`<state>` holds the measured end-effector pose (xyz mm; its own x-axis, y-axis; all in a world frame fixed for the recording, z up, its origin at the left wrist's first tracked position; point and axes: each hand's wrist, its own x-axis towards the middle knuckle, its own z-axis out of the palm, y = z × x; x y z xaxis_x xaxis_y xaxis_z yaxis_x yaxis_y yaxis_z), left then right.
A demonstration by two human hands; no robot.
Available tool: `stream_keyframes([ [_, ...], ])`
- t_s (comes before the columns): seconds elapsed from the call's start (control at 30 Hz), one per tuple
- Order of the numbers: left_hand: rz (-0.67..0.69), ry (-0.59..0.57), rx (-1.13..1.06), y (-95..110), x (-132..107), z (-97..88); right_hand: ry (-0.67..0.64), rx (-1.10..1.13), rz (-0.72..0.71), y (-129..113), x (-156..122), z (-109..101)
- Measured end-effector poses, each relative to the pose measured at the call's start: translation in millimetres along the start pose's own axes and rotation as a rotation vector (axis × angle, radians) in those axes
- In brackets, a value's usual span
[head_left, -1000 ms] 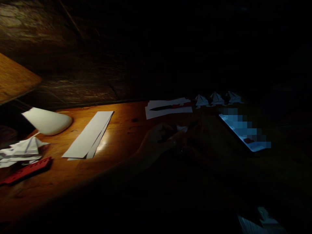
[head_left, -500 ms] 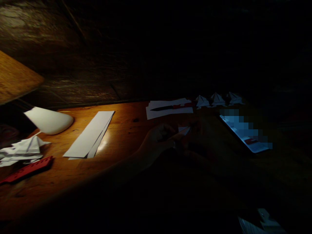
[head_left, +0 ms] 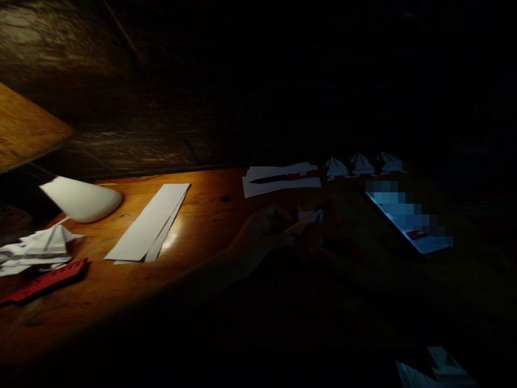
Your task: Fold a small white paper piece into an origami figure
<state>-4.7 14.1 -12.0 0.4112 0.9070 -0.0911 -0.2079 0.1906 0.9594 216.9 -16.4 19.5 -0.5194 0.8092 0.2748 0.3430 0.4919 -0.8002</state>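
A small folded piece of white paper [head_left: 310, 215] is pinched in my left hand [head_left: 269, 229], near the middle of the view. My right hand [head_left: 333, 229] is mostly lost in shadow on the paper's right side; its fingers appear close to the paper, but their grip is too dark to make out. Beyond the hands lie stacked white sheets [head_left: 258, 189] with a red-handled knife [head_left: 299, 175] across them. To the right of the sheets stands a row of folded paper figures [head_left: 336, 168].
White paper strips [head_left: 149, 223] lie left on the wooden table [head_left: 210, 215]. A lamp [head_left: 81, 199], crumpled paper [head_left: 48, 245] and a red object with cutouts [head_left: 52, 281] are at far left. A lit phone [head_left: 420, 237] lies at right, a metal clip [head_left: 444, 361] at lower right.
The folded paper has shifted slightly to the right and tilted in the fingers, showing more of its white face. The things on the table stay where they were.
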Motion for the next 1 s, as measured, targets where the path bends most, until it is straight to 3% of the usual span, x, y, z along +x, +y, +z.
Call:
stream_keyframes([
  [0.37, 0.009, -0.008, -0.001, -1.8, 0.6, -0.3, 0.176, -0.328, -0.136, -0.3, 1.6, 11.9],
  [0.57, 0.006, 0.001, -0.022, -1.5, 0.0, 0.1, 0.141, -0.289, -0.118, -5.6, -3.2, 9.0],
  [1.0, 0.022, -0.033, -0.016, -5.6, 2.4, -1.8, 0.201, -0.376, -0.185, 0.6, 1.0, 14.3],
])
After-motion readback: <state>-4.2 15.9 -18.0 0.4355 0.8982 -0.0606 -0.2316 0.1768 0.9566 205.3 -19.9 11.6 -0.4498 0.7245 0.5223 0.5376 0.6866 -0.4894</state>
